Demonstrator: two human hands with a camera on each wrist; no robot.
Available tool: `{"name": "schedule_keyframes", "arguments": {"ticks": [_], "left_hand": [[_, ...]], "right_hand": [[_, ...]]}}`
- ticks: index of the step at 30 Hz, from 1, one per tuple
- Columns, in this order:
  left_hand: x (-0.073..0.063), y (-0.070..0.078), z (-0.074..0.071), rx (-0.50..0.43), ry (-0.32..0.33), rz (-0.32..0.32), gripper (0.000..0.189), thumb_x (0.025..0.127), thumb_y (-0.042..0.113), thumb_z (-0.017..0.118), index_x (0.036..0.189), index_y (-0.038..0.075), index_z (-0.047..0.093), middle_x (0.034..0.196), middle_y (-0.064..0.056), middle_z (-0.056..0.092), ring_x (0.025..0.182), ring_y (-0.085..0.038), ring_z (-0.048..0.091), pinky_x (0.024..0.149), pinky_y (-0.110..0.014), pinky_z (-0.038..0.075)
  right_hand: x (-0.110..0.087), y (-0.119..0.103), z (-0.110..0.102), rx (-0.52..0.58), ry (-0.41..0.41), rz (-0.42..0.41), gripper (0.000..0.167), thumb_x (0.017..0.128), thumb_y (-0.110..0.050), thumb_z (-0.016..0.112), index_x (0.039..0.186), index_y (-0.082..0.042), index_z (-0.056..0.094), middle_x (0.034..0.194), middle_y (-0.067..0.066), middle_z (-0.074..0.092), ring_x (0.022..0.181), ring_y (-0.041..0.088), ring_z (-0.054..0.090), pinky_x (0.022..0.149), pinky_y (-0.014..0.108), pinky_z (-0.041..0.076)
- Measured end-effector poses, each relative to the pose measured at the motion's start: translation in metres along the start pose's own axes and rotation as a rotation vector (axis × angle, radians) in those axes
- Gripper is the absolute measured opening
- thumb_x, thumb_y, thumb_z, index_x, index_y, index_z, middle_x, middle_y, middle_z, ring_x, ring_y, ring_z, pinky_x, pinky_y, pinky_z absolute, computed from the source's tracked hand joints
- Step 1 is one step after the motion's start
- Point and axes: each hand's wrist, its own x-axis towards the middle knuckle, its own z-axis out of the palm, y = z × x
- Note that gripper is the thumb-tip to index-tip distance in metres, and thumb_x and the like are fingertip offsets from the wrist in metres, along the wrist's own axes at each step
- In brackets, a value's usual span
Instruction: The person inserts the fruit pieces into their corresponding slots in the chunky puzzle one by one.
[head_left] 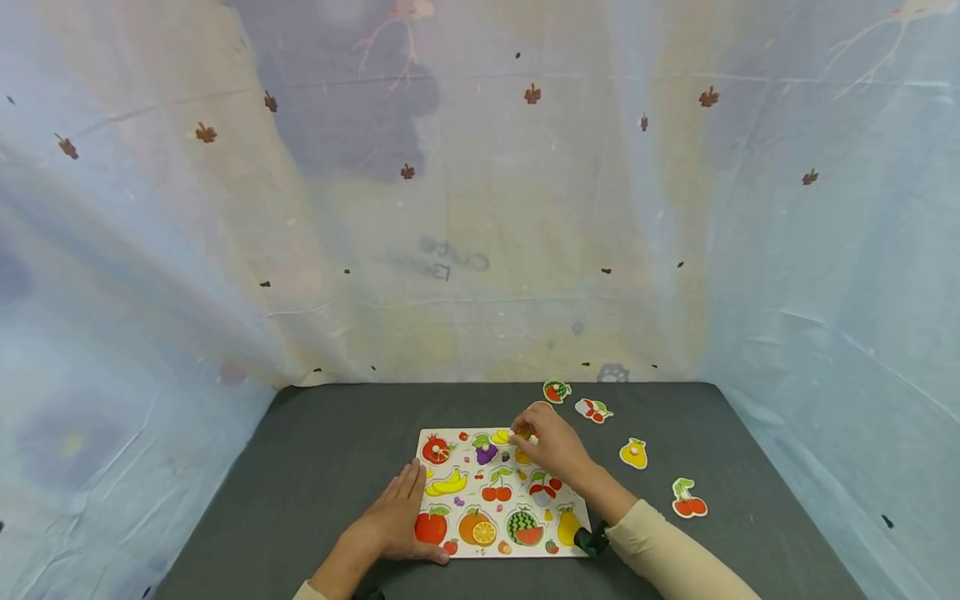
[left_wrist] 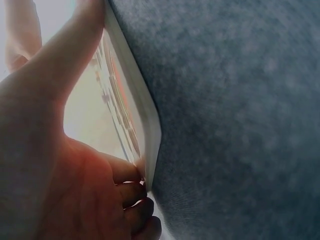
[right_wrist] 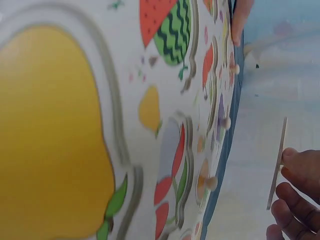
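A white fruit puzzle board (head_left: pixel 480 504) lies flat on the dark table. My left hand (head_left: pixel 399 515) rests along its left side, fingers straight at the left edge and thumb at the near edge. In the left wrist view, fingertips (left_wrist: pixel 137 215) of this hand meet the board's rim (left_wrist: pixel 150 125). Over the far right part of the board, my right hand (head_left: pixel 555 446) pinches a yellow puzzle piece (head_left: pixel 500 437). The right wrist view shows that thin puzzle piece (right_wrist: pixel 277 167) edge-on, raised off the board. Knobs (right_wrist: pixel 225 122) stand on a few pieces seated in the far row.
Loose pieces lie right of the board: a watermelon (head_left: pixel 557 392), a red and white one (head_left: pixel 594 410), a pear (head_left: pixel 633 453) and cherries (head_left: pixel 690 498). Another piece (head_left: pixel 540 406) is partly hidden behind my right hand. A patterned curtain (head_left: pixel 487 208) hangs behind the table.
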Motion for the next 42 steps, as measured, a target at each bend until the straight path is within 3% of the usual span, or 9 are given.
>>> {"name": "schedule_keyframes", "arguments": {"ticks": [12,23,42], "left_hand": [[0.001,-0.001,0.000,0.014,0.002,0.003,0.145,0.066,0.072,0.093,0.167,-0.007,0.023,0.176,-0.024,0.018,0.162,-0.042,0.020,0.131,-0.057,0.022],[0.004,-0.002,0.002,0.011,-0.006,-0.016,0.147,0.064,0.072,0.094,0.166,-0.007,0.025,0.176,-0.024,0.018,0.163,-0.042,0.020,0.132,-0.057,0.022],[0.002,0.002,-0.001,0.009,0.005,-0.008,0.145,0.064,0.072,0.093,0.165,-0.008,0.026,0.175,-0.026,0.020,0.162,-0.043,0.021,0.131,-0.058,0.023]], "right_hand": [[0.002,-0.020,0.016,-0.014,-0.053,-0.094,0.011,0.097,-0.025,0.084,0.099,-0.018,0.076,0.095,-0.006,0.062,0.090,0.019,0.064,0.078,0.030,0.058],[0.006,-0.035,0.026,-0.078,-0.096,-0.180,0.009,0.099,-0.027,0.082,0.100,-0.020,0.076,0.094,-0.007,0.063,0.087,0.013,0.062,0.074,0.025,0.055],[0.015,-0.049,0.053,-0.129,-0.217,-0.145,0.012,0.096,-0.033,0.084,0.098,-0.022,0.078,0.090,-0.013,0.061,0.081,0.002,0.055,0.075,0.022,0.053]]}}
